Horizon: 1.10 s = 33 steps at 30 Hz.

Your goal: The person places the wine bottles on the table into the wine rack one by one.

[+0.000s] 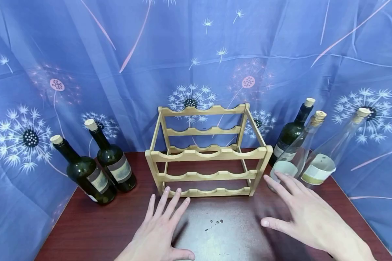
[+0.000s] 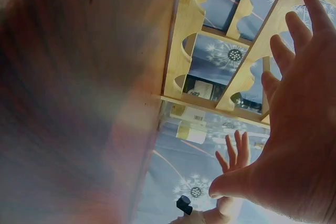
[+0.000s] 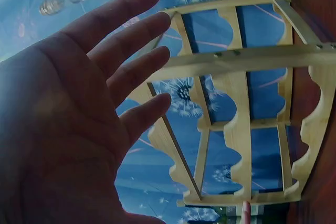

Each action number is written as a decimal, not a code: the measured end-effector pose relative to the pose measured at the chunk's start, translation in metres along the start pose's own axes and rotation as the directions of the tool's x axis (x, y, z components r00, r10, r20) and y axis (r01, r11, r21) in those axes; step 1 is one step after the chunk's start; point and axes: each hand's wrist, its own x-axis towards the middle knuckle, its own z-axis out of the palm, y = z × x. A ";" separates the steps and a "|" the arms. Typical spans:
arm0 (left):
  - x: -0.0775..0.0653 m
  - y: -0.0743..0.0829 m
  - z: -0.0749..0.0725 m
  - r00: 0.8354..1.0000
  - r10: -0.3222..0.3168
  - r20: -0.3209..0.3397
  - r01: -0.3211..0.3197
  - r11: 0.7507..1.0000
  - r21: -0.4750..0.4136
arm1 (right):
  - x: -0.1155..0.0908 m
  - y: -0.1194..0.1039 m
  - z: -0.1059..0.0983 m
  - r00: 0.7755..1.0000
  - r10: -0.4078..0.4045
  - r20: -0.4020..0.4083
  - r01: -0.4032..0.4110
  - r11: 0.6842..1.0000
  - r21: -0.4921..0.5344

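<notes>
A light wooden wine rack (image 1: 209, 156) with scalloped rails stands in the middle of the table, its slots holding no bottles. My left hand (image 1: 160, 228) hovers in front of the rack's lower left, fingers straight and spread. On the right, my right hand (image 1: 310, 217) hangs with straightened fingers close to two clear corked bottles; whether it touches one I cannot tell. The nearer clear bottle (image 1: 295, 152) and the other clear bottle (image 1: 330, 156) both carry pale labels. Behind them rises a dark green corked bottle (image 1: 289, 136). Neither hand holds anything.
Two dark green corked bottles stand at the left, one bottle (image 1: 88, 175) nearer the edge and another bottle (image 1: 115, 165) beside it. The dark red table (image 1: 78, 232) has small dark marks in front of the rack. A blue dandelion-print curtain (image 1: 143, 43) hangs behind.
</notes>
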 end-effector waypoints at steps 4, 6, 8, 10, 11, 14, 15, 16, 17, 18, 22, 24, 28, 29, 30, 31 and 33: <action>0.000 0.000 0.000 1.000 -0.002 -0.003 0.002 1.000 0.000 | 0.001 0.008 -0.004 0.999 0.050 0.016 -0.051 0.998 0.023; 0.000 0.000 0.000 1.000 -0.009 0.007 0.009 1.000 -0.002 | 0.002 0.013 -0.004 0.998 0.068 0.015 -0.068 0.997 0.032; 0.000 -0.001 0.001 1.000 -0.017 0.021 0.017 1.000 -0.002 | 0.003 0.018 -0.004 0.996 0.090 0.014 -0.090 0.995 0.034; 0.000 -0.001 0.001 0.999 -0.021 0.033 0.021 1.000 -0.004 | 0.005 0.024 -0.003 0.993 0.114 -0.001 -0.114 0.993 0.030; 0.000 -0.001 0.001 0.999 -0.026 0.043 0.026 1.000 -0.003 | 0.005 0.026 -0.003 0.992 0.126 -0.013 -0.126 0.992 0.027; 0.000 -0.001 0.000 0.998 -0.028 0.061 0.029 1.000 -0.011 | 0.007 0.032 -0.003 0.983 0.179 -0.031 -0.178 0.984 0.013; 0.000 -0.001 0.000 0.997 -0.029 0.067 0.030 0.999 -0.014 | 0.008 0.034 -0.003 0.980 0.194 -0.034 -0.194 0.981 0.008; 0.001 -0.001 0.000 0.997 -0.030 0.072 0.031 0.999 -0.016 | 0.009 0.036 -0.004 0.976 0.214 -0.032 -0.214 0.977 0.001; 0.001 -0.001 0.000 0.997 -0.029 0.076 0.031 0.999 -0.018 | 0.009 0.038 -0.004 0.970 0.240 -0.033 -0.240 0.971 -0.001; 0.001 -0.001 0.000 0.996 -0.030 0.079 0.031 0.999 -0.019 | 0.010 0.041 -0.005 0.965 0.261 -0.034 -0.261 0.965 -0.002; 0.001 -0.001 0.000 0.997 -0.029 0.076 0.030 1.000 -0.010 | 0.013 0.052 -0.004 0.924 0.379 -0.057 -0.378 0.925 0.028; 0.001 -0.001 0.000 0.997 -0.029 0.069 0.029 1.000 -0.005 | 0.015 0.058 -0.002 0.899 0.428 -0.095 -0.423 0.904 0.068; 0.000 -0.001 0.001 0.998 -0.024 0.060 0.024 1.000 -0.009 | 0.018 0.070 0.005 0.858 0.484 -0.170 -0.466 0.874 0.138; 0.000 0.000 0.001 0.998 -0.023 0.059 0.023 1.000 -0.011 | 0.019 0.073 0.006 0.851 0.495 -0.175 -0.475 0.868 0.148; 0.000 0.000 0.001 0.998 -0.018 0.055 0.019 1.000 -0.012 | 0.020 0.075 0.008 0.844 0.505 -0.179 -0.482 0.862 0.159; 0.000 0.000 0.001 0.998 -0.018 0.054 0.018 1.000 -0.012 | 0.020 0.077 0.010 0.840 0.510 -0.188 -0.482 0.859 0.173; 0.000 0.000 0.001 0.999 -0.016 0.049 0.017 1.000 -0.010 | 0.022 0.080 0.014 0.830 0.518 -0.208 -0.480 0.852 0.207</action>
